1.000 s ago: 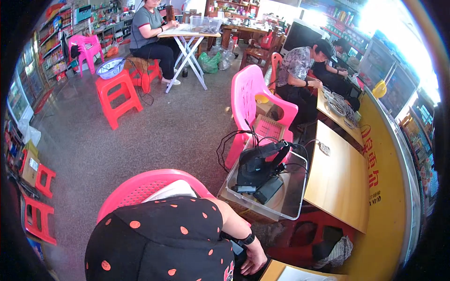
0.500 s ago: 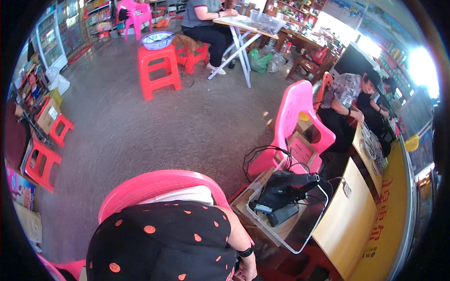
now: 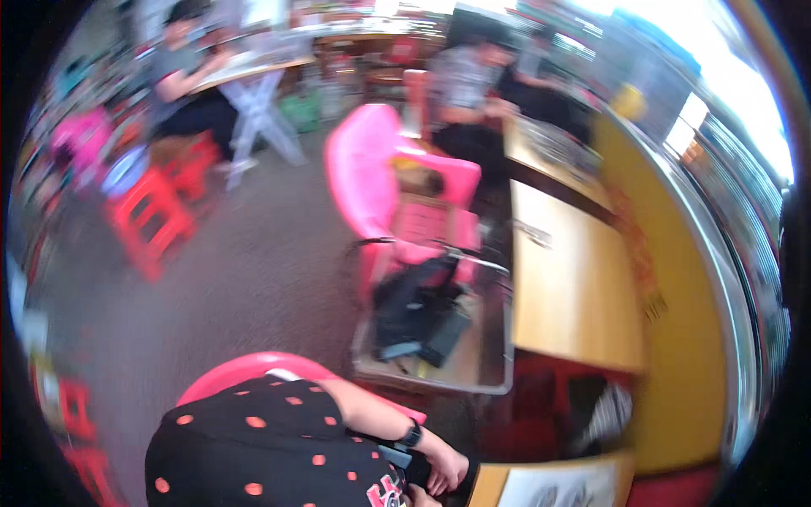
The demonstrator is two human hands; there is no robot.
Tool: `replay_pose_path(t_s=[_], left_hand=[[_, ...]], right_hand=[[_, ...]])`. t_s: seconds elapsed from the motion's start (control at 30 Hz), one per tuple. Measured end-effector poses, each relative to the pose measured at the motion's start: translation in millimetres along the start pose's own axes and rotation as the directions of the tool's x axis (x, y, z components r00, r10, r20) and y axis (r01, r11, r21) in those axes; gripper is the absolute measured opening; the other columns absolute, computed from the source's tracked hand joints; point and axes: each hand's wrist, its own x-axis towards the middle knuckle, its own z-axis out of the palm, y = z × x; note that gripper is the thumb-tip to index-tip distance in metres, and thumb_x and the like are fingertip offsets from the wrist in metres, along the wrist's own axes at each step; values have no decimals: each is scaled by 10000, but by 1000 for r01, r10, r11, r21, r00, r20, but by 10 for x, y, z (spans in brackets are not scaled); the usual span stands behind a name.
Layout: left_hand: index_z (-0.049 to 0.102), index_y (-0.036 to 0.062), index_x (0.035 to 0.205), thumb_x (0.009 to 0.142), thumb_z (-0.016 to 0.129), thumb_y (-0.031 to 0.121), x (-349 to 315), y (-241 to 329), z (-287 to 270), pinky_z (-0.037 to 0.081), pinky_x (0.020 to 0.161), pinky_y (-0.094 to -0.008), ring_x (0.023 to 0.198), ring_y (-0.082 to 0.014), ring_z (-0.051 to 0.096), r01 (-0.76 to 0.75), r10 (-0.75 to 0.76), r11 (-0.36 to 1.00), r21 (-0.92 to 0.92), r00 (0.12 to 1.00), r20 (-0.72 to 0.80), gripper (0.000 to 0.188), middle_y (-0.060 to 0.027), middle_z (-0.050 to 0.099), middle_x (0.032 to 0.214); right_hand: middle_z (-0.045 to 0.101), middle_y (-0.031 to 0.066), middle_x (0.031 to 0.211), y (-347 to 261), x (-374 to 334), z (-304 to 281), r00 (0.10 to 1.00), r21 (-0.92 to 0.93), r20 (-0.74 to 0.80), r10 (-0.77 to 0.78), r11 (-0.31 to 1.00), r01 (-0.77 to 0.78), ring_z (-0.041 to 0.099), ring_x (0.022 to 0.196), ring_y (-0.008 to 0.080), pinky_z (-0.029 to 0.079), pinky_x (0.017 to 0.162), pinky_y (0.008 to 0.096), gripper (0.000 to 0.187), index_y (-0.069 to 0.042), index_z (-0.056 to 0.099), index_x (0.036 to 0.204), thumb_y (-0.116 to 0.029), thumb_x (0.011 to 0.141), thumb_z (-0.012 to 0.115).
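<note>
From my shoulder, at the lower middle, my left arm in a black shirt with orange spots runs right to my left hand (image 3: 448, 469). A dark watch (image 3: 411, 435) is on that wrist. The fingers bend downward, close together, over black cloth, and whatever they may hold is hidden. Part of my right hand (image 3: 421, 498) shows at the lower edge, close to the left one, its fingers mostly out of view. A small grey-blue flat thing (image 3: 395, 456) lies by the wrist. Just right of my hands is a wooden tabletop (image 3: 486, 487) bearing a white sheet (image 3: 562, 490) with dark pictures.
A pink chair (image 3: 363, 169) stands ahead, by a clear bin (image 3: 507, 338) holding a black bag (image 3: 414, 300). Right of these are wooden desks (image 3: 574, 279) along a yellow panel (image 3: 684, 338). Two people sit beyond; another sits at a folding table (image 3: 253, 70). Red stools (image 3: 152, 211) stand left.
The view has swung right, so the room slides left and blurs. The wooden tabletop with the white sheet has come into view. More of my left hand shows, and part of my right hand appears.
</note>
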Motion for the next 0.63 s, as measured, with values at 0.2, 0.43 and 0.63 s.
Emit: replay_pose_path(t_s=[0.2,0.43,0.63], left_hand=[[620,-34,1024,927,546,211,174,-355,-148,597,639,-316,772,-217,715,55,-55,995,85,998,4,273,-170,710,893],[635,41,958,967,539,340,-188,380,37,549,651,-279,755,-167,699,81,-213,940,330,898,384,314,-103,715,866],[650,44,1017,963,565,342,-272,519,-64,546,724,-275,818,-180,700,-60,8,979,194,965,261,315,-94,717,906]], right_hand=[[644,233,823,-723,-176,47,985,-208,-52,-166,966,152,631,778,395,504,694,460,218,-7,635,985,-192,907,549],[616,178,812,-827,-526,288,982,-261,-175,-67,965,19,599,840,347,488,756,422,181,-24,657,881,-183,839,581],[674,173,1034,-784,-608,186,840,129,-508,191,981,-145,656,1003,305,519,855,374,206,-45,655,1019,-219,936,583]])
